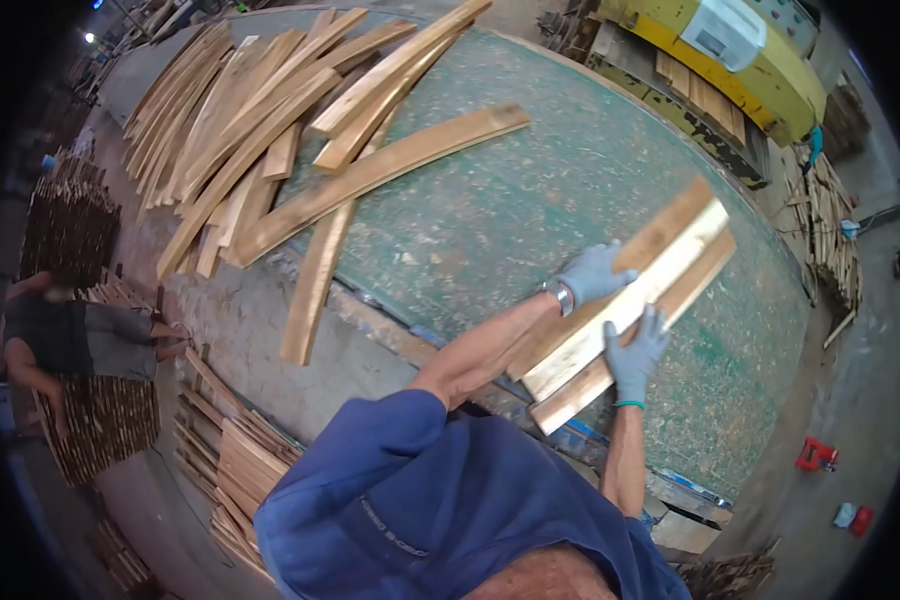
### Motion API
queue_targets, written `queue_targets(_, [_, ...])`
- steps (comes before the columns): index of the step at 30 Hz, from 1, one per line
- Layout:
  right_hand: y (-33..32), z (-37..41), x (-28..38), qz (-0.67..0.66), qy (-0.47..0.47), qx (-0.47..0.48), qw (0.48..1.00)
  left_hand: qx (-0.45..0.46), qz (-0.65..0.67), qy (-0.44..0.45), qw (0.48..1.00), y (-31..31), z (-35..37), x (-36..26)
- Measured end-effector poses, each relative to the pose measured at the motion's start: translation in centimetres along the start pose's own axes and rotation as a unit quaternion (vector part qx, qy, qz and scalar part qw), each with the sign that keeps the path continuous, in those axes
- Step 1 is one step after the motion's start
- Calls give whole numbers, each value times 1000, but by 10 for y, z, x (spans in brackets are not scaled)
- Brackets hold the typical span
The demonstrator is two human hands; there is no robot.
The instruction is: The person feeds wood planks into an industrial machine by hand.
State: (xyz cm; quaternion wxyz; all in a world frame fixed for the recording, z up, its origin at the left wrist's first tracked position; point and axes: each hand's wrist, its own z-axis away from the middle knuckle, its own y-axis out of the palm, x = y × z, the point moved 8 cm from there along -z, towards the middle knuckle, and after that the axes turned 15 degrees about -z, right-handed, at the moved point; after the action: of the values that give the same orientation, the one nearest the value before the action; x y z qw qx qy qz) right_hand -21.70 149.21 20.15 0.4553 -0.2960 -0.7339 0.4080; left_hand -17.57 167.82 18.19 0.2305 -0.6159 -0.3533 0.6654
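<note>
Three wooden boards lie side by side at a slant near the table's front edge: a brownish board, a paler middle board and a narrower outer board. My left hand, in a grey glove with a watch at the wrist, rests on the brownish board, fingers stretched out. My right hand, gloved in grey with a green cuff, lies across the outer board with its fingers spread, fingertips by the middle board. The far end of the brownish board is blurred.
Loose boards pile up on the left of the green table; one board overhangs its edge. A yellow machine stands beyond. At left, a person is beside stacked wood. Red objects lie on the floor.
</note>
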Motion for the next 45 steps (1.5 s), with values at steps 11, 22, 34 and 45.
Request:
queue_targets(11, [-9, -18, 88, -147, -101, -83, 981, -10, -424, -284, 860, -347, 182, 311])
queue_targets(22, [126, 1, 284, -268, 53, 13, 962, 36, -205, -3, 978, -230, 129, 176])
queue_targets(34, [95, 11, 189, 37, 185, -90, 978, -44, -280, -251, 926, -342, 5, 294])
queue_targets(45, [92, 9, 285, -675, 176, -16, 717, 103, 626, -172, 753, -158, 201, 168])
